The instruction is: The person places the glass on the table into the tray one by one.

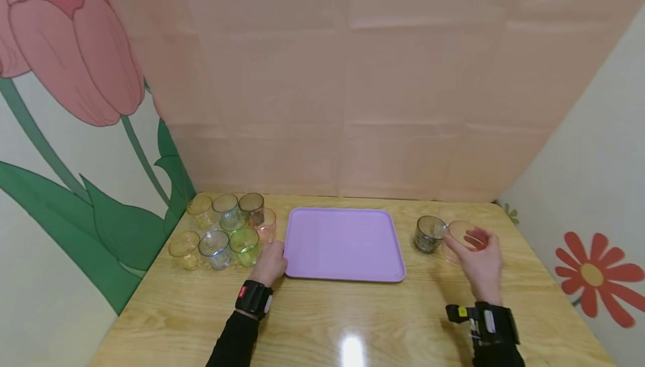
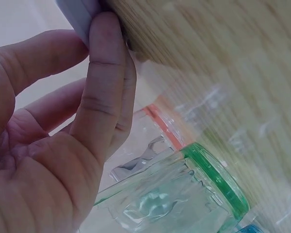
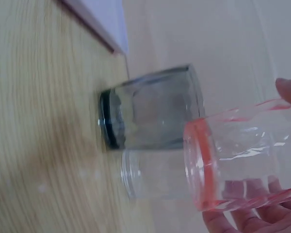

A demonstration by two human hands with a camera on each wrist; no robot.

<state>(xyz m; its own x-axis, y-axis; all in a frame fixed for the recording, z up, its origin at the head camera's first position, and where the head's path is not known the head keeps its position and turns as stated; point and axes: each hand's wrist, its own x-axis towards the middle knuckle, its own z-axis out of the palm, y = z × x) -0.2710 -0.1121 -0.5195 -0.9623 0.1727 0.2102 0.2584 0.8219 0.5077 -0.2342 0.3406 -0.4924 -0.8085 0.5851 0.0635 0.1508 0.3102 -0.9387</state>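
At the near left corner of a lilac tray [image 1: 345, 244], my left hand [image 1: 270, 264] pinches the edge between thumb and fingers. The tray lies flat on the table; its edge [image 2: 80, 17] shows between the fingertips in the left wrist view. My right hand [image 1: 481, 258] grips a pink-tinted glass tumbler [image 3: 247, 150] around its side, its base lifted off the table. Just left of it stands a dark grey glass [image 1: 428, 235], upright. A clear glass [image 3: 160, 177] stands beside the grey one, partly hidden by the pink tumbler.
Left of the tray, close by my left hand, stand several tinted glasses, among them a green one [image 1: 244, 245], a blue one [image 1: 215, 248], a yellow one [image 1: 185, 249] and a pink one [image 1: 267, 224]. A pinkish sheet [image 1: 347, 103] hangs behind the wooden table [image 1: 322, 322].
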